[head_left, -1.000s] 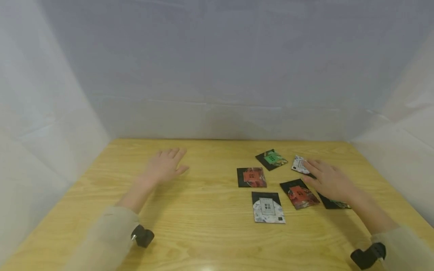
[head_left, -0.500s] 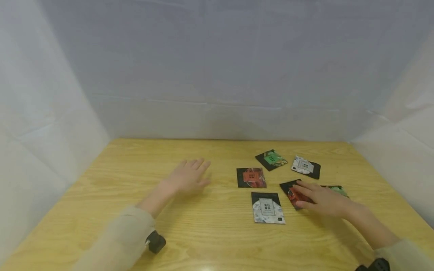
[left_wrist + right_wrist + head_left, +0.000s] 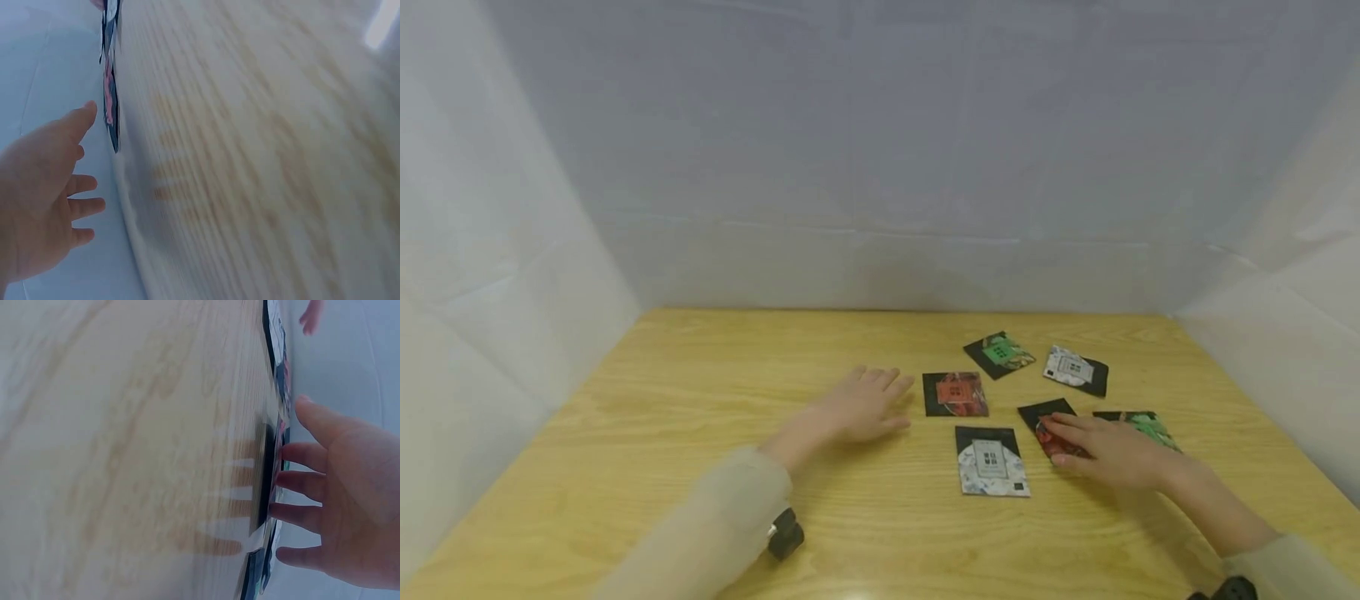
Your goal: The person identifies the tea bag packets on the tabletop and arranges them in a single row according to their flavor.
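My left hand [image 3: 867, 407], fingers straight and spread, hovers left of a flat black and red packet [image 3: 957, 393]. In the left wrist view that hand [image 3: 44, 200] holds nothing, and its shadow falls on the wood. Over a second black and red packet [image 3: 1043, 413] lies my right hand [image 3: 1108, 452], partly covering it. Seen from the right wrist, the fingers extend loosely to the packet [image 3: 270, 481]; whether they touch it I cannot tell. A green and black packet [image 3: 1153, 427] lies partly behind the right hand. A white and black packet [image 3: 992, 462] lies nearer the front.
Farther back on the wooden table [image 3: 715, 358] lie a green packet [image 3: 1000, 354] and another white packet [image 3: 1077, 369]. White sheeting [image 3: 865, 167] hangs behind the table and along both sides.
My left hand has moved right toward the left red packet. The right hand has come from the back white packet forward and left over the other red packet. The packets have stayed in place.
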Demonstrator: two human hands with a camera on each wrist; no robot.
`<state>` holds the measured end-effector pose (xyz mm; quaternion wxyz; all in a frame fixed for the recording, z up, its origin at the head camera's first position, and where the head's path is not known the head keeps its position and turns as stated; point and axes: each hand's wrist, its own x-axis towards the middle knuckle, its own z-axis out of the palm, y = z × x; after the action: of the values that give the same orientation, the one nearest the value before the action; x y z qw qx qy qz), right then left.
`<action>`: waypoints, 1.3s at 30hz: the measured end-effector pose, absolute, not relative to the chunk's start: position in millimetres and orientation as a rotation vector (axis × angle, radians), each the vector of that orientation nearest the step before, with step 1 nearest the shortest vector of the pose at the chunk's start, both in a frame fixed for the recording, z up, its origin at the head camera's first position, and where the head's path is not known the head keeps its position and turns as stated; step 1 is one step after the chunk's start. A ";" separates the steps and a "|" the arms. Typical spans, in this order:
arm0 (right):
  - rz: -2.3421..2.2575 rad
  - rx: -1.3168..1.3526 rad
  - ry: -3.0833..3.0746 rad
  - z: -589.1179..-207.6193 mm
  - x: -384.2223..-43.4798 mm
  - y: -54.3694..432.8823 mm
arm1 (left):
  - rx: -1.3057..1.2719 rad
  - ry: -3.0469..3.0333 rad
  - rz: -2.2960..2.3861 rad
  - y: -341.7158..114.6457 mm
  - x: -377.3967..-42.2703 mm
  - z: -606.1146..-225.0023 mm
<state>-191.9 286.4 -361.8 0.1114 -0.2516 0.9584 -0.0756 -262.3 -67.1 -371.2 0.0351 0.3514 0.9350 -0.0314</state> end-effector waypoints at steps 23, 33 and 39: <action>-0.246 -0.768 2.768 -363.3 -195.7 289.2 | 1.136 2.778 -0.260 -7.2 -261.3 -370.2; -0.261 -0.775 2.756 -365.7 -195.7 285.9 | 1.116 2.722 -0.250 -4.7 -260.5 -372.6; -0.288 -0.782 2.762 -363.0 -196.6 286.2 | 1.100 2.727 -0.218 -6.3 -261.8 -371.7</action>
<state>-196.6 286.2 -363.0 0.1278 -0.2687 0.9496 -0.0989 -261.8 -6.3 -371.7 0.0962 0.3711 0.9206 -0.0736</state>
